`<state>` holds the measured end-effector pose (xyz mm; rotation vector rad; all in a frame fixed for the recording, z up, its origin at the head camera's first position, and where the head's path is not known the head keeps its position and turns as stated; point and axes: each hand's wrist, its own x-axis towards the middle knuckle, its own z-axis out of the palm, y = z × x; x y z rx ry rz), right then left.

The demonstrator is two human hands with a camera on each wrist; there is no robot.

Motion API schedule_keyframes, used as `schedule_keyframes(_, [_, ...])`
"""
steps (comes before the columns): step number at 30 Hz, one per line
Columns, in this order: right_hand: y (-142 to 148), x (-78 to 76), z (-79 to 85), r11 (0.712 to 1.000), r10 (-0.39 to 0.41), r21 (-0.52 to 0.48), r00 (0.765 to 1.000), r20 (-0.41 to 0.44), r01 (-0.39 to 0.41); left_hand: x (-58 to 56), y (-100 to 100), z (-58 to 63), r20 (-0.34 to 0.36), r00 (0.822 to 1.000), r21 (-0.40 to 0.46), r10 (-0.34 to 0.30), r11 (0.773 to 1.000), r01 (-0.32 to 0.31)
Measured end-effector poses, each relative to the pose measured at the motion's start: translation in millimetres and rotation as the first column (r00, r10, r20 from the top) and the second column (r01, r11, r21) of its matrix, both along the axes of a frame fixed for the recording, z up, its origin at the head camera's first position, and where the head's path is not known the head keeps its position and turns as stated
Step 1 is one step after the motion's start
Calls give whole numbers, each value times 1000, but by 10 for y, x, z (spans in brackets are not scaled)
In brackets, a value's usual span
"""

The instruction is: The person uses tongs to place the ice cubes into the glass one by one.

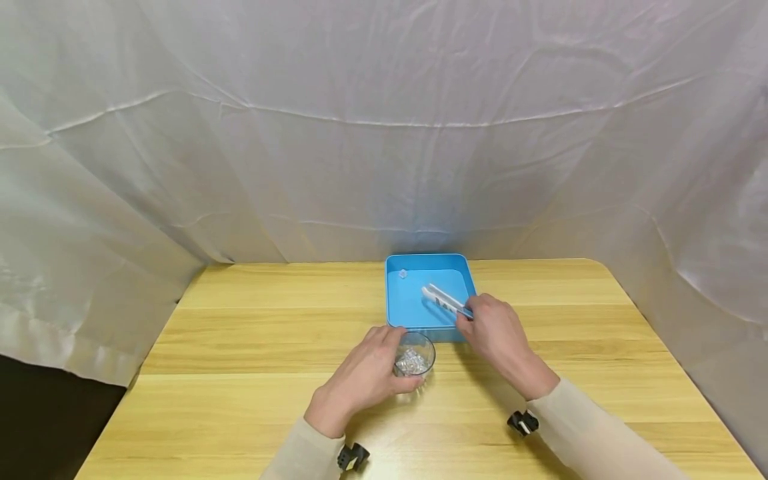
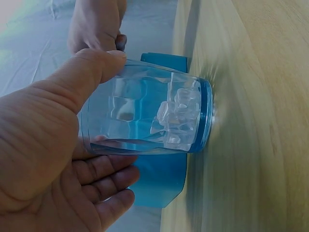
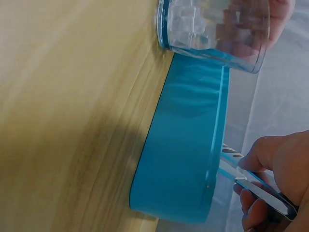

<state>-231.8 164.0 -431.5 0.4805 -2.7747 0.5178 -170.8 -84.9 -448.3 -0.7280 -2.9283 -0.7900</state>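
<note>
My left hand (image 1: 373, 368) grips a clear drinking glass (image 2: 145, 108) that stands upright on the table, thumb on one side and fingers on the other. Clear ice-like pieces (image 2: 177, 116) lie in the bottom of the glass. With my right hand (image 1: 498, 333) I hold a pair of white and blue tongs (image 1: 443, 298), pinched between thumb and fingers. Their tips point left over the inside of a blue tray (image 1: 429, 327), slightly apart with nothing seen between them. One clear piece (image 1: 403, 273) sits in the tray's far left corner.
The wooden table (image 1: 252, 373) reaches back to a pale hanging curtain (image 1: 360, 167), which also runs along both sides. The tray stands at the table's back edge, just beyond the glass. Black wrist mounts (image 1: 523, 423) sit at both sleeves.
</note>
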Motion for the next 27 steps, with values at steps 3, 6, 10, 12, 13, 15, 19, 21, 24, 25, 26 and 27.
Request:
schedule_keyframes(3, [18,83,35,1000,-10,-25,1000,5,10,3,0,2,2,1000,0,2,1000,-2])
schedule_keyframes(6, [45,187,90,998,-19,-55,1000,14,20,0,2,1,1,1000,4,0,1000,0])
schedule_keyframes(10, [87,364,180,996,-21,-83,1000,9,22,-5,4,0,2,1000,8,-3,1000,3])
schedule_keyframes(12, [103,461,210,996,-17,-90,1000,-2,17,-3,2,3,4,1000,8,0,1000,0])
schedule_keyframes(13, [112,508,219,995,-15,-94,1000,-13,13,-2,2,4,6,1000,7,1,1000,-1])
schedule_keyframes(15, [127,596,225,995,-4,-103,999,-49,-1,0,3,2,7,1000,6,2,1000,-2])
schedule_keyframes(19, [150,741,205,992,27,-119,987,-158,-46,-3,5,-1,1,1000,4,1,1000,-1])
schedule_keyframes(21, [156,802,183,990,42,-125,978,-206,-69,-4,5,-1,0,1000,3,2,1000,-2])
schedule_keyframes(24, [167,888,137,985,69,-134,963,-261,-107,-1,7,7,1,1000,0,3,1000,-3])
schedule_keyframes(25, [171,913,117,983,82,-137,957,-277,-124,1,7,11,0,1000,0,3,1000,-3])
schedule_keyframes(26, [175,936,98,980,93,-143,952,-291,-140,3,7,14,1,1000,-1,2,1000,-2])
schedule_keyframes(27, [178,958,79,978,102,-145,947,-305,-152,5,8,17,0,1000,-2,1,1000,-1])
